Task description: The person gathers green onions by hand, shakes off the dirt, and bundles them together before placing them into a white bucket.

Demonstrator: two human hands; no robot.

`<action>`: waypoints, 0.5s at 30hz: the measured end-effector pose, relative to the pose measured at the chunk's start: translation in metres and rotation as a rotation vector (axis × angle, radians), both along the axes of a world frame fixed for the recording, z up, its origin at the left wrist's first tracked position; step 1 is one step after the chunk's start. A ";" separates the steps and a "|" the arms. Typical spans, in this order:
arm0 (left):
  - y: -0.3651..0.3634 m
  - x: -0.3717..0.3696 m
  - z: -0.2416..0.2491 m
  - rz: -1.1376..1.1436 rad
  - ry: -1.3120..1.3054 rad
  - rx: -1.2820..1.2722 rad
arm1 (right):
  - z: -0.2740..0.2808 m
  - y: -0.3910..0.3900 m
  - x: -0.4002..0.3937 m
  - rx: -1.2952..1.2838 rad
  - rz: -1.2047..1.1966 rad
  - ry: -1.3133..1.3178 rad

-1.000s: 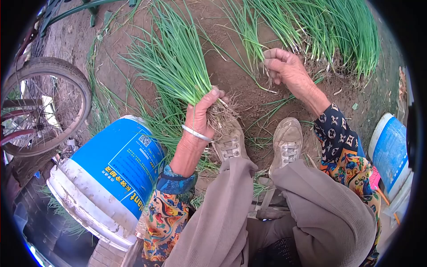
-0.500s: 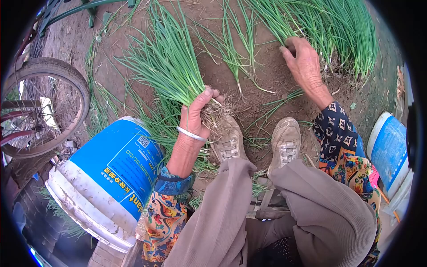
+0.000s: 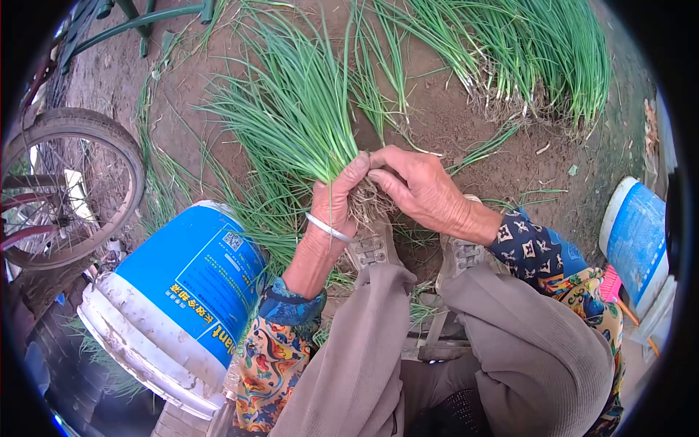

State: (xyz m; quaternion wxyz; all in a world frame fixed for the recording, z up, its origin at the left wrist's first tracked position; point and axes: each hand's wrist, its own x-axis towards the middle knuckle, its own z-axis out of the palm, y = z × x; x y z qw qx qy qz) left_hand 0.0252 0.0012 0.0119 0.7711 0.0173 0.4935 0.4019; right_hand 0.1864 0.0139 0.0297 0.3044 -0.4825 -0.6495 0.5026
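Observation:
My left hand, with a silver bangle on its wrist, is closed round a thick bundle of green onions. Their leaves fan away from me, and the tangled roots hang out below the thumb. My right hand meets the left at the base of this bundle, its thumb and fingers pinched against the stems. What lies between those fingertips is mostly hidden. A few loose green onions rest on the soil just beyond both hands. At the far right spreads a large pile of green onions, roots toward me.
A blue-and-white bucket lies tilted at my left, near a bicycle wheel. Another blue-and-white bucket stands at the right beside something pink. My shoes are on the soil below the hands. Green metal legs show at upper left.
My right hand has come from the large pile, left and toward me, to the base of the bundle. The left hand with its bundle has shifted slightly right and toward me.

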 end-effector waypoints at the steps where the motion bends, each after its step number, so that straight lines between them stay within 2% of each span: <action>1: 0.001 -0.001 0.002 0.004 -0.016 -0.031 | -0.001 0.003 0.006 0.063 0.010 -0.079; 3: 0.004 -0.009 0.002 0.018 0.044 -0.038 | -0.002 0.019 0.025 0.189 0.034 -0.239; 6: 0.008 -0.016 0.004 0.057 0.093 -0.027 | -0.024 0.056 0.067 0.190 -0.305 -0.583; 7: 0.009 -0.018 0.004 0.057 0.101 -0.027 | -0.030 0.065 0.082 0.277 -0.369 -0.703; 8: 0.010 -0.017 0.003 0.055 0.108 -0.027 | -0.041 0.068 0.095 0.255 -0.416 -0.802; 10: 0.010 -0.016 0.005 0.047 0.099 -0.027 | -0.052 0.069 0.109 0.226 -0.333 -0.808; 13: 0.007 -0.012 0.005 0.048 0.066 -0.039 | -0.034 0.068 0.098 -0.029 -0.371 -0.692; 15: 0.006 -0.011 0.006 0.041 0.077 -0.019 | -0.033 0.063 0.093 0.055 -0.426 -0.589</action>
